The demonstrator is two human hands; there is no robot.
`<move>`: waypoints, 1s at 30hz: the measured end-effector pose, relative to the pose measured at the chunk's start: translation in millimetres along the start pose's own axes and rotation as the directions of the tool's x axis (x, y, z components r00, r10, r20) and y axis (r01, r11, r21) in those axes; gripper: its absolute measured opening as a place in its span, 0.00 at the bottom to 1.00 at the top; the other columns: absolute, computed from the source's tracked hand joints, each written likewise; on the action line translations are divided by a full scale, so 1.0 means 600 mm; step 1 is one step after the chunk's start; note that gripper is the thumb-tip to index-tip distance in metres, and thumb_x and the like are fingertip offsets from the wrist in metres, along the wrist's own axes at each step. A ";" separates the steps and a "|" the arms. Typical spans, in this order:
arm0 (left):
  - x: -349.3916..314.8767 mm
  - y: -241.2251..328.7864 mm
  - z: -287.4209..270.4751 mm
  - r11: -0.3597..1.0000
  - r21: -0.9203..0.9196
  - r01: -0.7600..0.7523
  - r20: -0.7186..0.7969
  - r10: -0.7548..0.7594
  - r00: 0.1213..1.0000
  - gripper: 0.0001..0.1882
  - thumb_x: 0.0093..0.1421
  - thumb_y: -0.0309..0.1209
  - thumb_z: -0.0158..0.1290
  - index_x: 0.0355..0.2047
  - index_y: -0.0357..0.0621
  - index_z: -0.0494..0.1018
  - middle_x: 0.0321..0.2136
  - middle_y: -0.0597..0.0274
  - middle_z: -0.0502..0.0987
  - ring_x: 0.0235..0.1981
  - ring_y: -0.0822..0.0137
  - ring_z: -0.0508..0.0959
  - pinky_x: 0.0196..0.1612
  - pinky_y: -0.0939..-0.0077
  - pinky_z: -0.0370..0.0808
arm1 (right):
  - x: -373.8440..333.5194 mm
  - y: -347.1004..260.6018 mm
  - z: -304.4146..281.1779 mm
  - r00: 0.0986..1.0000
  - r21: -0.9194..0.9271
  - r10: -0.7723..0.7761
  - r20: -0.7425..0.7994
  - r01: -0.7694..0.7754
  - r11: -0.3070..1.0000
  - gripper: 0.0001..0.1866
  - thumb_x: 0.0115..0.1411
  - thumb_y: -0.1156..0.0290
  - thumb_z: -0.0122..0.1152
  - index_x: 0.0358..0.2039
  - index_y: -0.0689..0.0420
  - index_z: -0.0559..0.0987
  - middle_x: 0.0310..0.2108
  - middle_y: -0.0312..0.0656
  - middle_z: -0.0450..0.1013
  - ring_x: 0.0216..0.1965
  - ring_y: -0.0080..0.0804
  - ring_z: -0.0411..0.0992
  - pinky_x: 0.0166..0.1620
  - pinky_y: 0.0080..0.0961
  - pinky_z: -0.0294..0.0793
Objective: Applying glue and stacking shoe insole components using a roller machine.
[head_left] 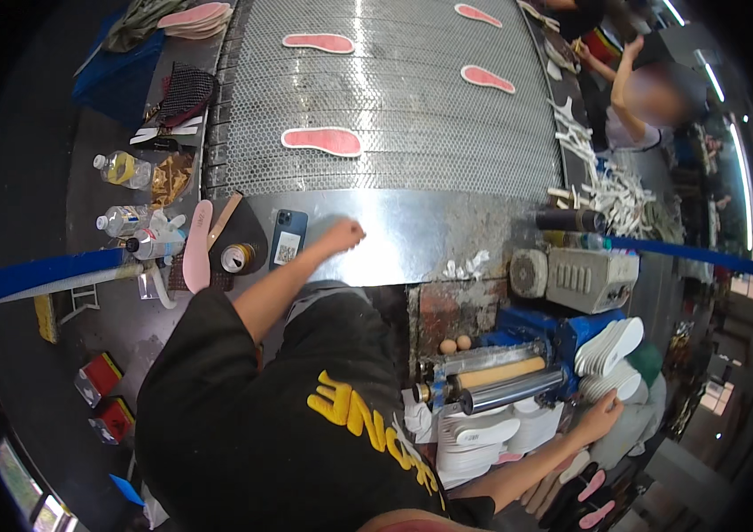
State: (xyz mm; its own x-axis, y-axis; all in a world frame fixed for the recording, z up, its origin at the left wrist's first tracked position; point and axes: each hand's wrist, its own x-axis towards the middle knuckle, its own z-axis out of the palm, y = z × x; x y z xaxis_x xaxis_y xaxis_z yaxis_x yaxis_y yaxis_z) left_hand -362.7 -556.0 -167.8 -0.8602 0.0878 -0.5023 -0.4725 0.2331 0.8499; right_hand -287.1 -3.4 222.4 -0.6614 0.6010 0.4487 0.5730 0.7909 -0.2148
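Note:
My left hand (341, 236) is closed, fingers curled in, above the smooth metal plate (385, 217) at the near end of the mesh conveyor; nothing shows in it. A dark phone (288, 232) lies beside that forearm. Over at the right, my right hand (602, 417) has bent fingers at the lower edge of a stack of white insoles (611, 383); whether it grips one is hidden. Another white insole stack (608, 346) fans out just above. Left of the right hand stands a blue roller machine (514, 377) with more stacked white insoles (474, 443) in front.
Several pink insoles with white rims (323, 142) lie spaced on the mesh conveyor (394, 97). At left are a single pink insole (197, 246), a can (236, 258) and plastic bottles (124, 168). A grey motor housing (589, 277) stands right; a co-worker (651, 106) is beyond.

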 end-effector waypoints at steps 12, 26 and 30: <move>-0.210 -0.042 0.058 0.990 0.119 -0.076 -0.033 0.081 0.996 0.14 0.55 0.35 0.52 0.33 0.36 0.75 0.29 0.49 0.77 0.33 0.56 0.77 0.37 0.65 0.72 | 0.004 0.014 0.007 1.000 0.039 -0.009 -0.001 0.009 0.999 0.31 0.58 0.39 0.50 0.39 0.58 0.74 0.36 0.52 0.74 0.37 0.50 0.71 0.40 0.41 0.67; -0.442 -0.200 -0.224 0.996 0.079 0.043 -0.938 0.060 0.340 0.11 0.57 0.33 0.53 0.33 0.37 0.73 0.28 0.54 0.75 0.30 0.64 0.75 0.37 0.69 0.71 | 0.010 0.022 0.013 1.000 0.054 -0.016 -0.003 0.016 0.998 0.33 0.56 0.37 0.51 0.39 0.59 0.73 0.37 0.52 0.74 0.38 0.50 0.72 0.42 0.42 0.68; -0.455 -0.268 -0.248 0.830 0.313 0.461 -0.918 0.141 0.371 0.20 0.55 0.38 0.54 0.45 0.39 0.71 0.43 0.45 0.72 0.47 0.48 0.71 0.52 0.60 0.66 | 0.012 0.016 0.015 0.999 0.016 0.039 0.038 -0.040 0.999 0.33 0.56 0.37 0.52 0.40 0.58 0.73 0.38 0.52 0.74 0.39 0.52 0.72 0.42 0.42 0.68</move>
State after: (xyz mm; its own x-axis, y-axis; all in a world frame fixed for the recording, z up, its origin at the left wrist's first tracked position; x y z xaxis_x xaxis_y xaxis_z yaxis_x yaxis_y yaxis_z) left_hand -80.2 -761.7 -143.7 -0.5616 -0.8236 0.0791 -0.7285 0.5376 0.4246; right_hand -291.0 9.4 215.5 -0.6563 0.6352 0.4070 0.5909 0.7683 -0.2462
